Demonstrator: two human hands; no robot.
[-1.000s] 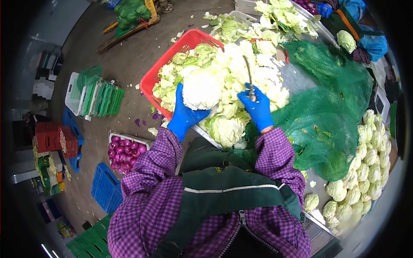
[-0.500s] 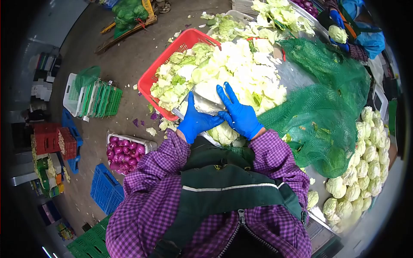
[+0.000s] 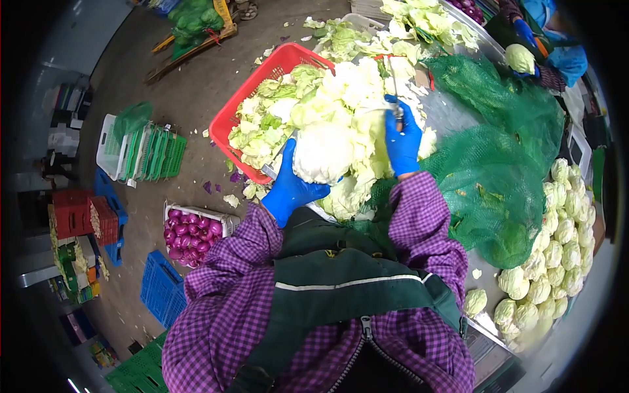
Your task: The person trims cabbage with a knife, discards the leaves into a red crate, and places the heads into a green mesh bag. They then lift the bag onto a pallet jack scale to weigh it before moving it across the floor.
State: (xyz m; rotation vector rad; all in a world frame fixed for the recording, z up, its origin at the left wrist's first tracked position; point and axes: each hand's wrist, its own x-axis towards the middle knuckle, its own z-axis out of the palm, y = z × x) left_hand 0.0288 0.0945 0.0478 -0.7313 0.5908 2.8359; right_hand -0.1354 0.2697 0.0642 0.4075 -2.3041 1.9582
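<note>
My left hand, in a blue glove, cups a pale round cabbage from the left and below. The fingers under it are partly hidden. My right hand, gloved in blue too, is closed round the handle of a knife, apart from the cabbage on its right. The thin blade points away from me, over the loose leaves. A heap of cabbage leaves lies around and beyond both hands, spilling over a red basket.
Green netting lies on the metal table at right, beside rows of trimmed cabbages. A crate of purple onions and a blue crate stand on the floor at left. Another person's gloved hand is near a cabbage at top right.
My right hand has moved right and away from the cabbage, now showing the knife upright in its grip. My left hand stays on the cabbage, whose pale rounded side now faces up.
</note>
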